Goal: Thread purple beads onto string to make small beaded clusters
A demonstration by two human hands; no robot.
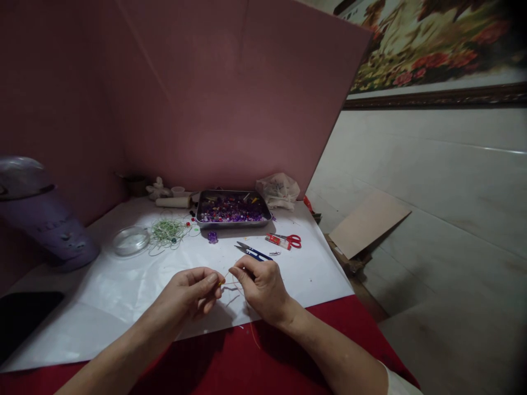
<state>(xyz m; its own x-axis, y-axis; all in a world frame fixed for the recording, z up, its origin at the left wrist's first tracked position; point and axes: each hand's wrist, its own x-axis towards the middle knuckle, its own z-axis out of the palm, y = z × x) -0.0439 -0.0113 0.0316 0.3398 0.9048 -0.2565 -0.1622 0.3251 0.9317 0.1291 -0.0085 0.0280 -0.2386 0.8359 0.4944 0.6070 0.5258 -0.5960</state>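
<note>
My left hand [197,291] is closed in a pinch, with a tiny yellow piece [222,282] showing at the fingertips; its kind is too small to make out. A thin orange thread [252,325] runs from there to my right hand [263,284], whose thumb and forefinger pinch it. Its loose end hangs below the right hand over the red cloth. Just beyond the right hand lie blue-handled thread snips [247,249], blades pointing left, partly covered by the hand. A purple beaded piece [212,237] sits on the white sheet in front of the bead tray.
A metal tray [234,224] holds many purple beads. Right of it lie red scissors [293,240] and a plastic bag [278,191]. Tangled green cord [168,232], a clear round dish [130,241] and a large purple bottle [49,225] stand left. A pink partition [230,109] rises behind.
</note>
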